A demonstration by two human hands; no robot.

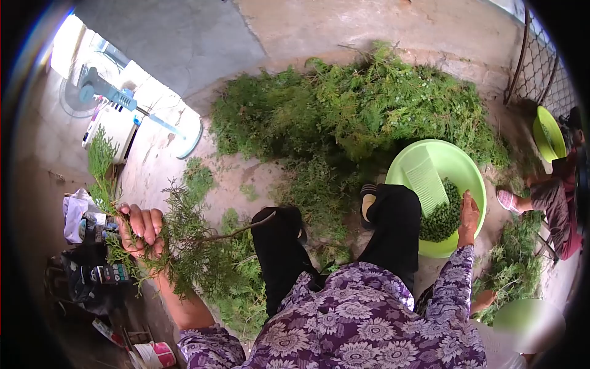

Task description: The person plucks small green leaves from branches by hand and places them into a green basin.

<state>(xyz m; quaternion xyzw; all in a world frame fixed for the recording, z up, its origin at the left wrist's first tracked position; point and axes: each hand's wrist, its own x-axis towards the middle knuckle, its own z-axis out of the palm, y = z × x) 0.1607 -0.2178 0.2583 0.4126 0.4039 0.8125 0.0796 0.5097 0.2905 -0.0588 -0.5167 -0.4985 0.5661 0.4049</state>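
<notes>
My left hand (142, 229) is raised at the left, its fingers wrapped round a leafy evergreen branch (190, 249). Scale-like green sprays stick out above and below the fist, and the bare woody stem points right, toward my left knee. My right hand (469, 216) is over the right inner side of a light green basin (400, 161), beside a heap of small green berries (444, 222). Its fingers are drawn together, and whatever they hold is hidden. A ridged washboard panel (424, 178) slopes inside the basin.
A large pile of cut evergreen branches (369, 104) lies along the wall. A fan (110, 92) stands at the upper left. At the right sits another person (553, 190) near a second green basin (549, 134). Black bags (92, 277) lie at the left.
</notes>
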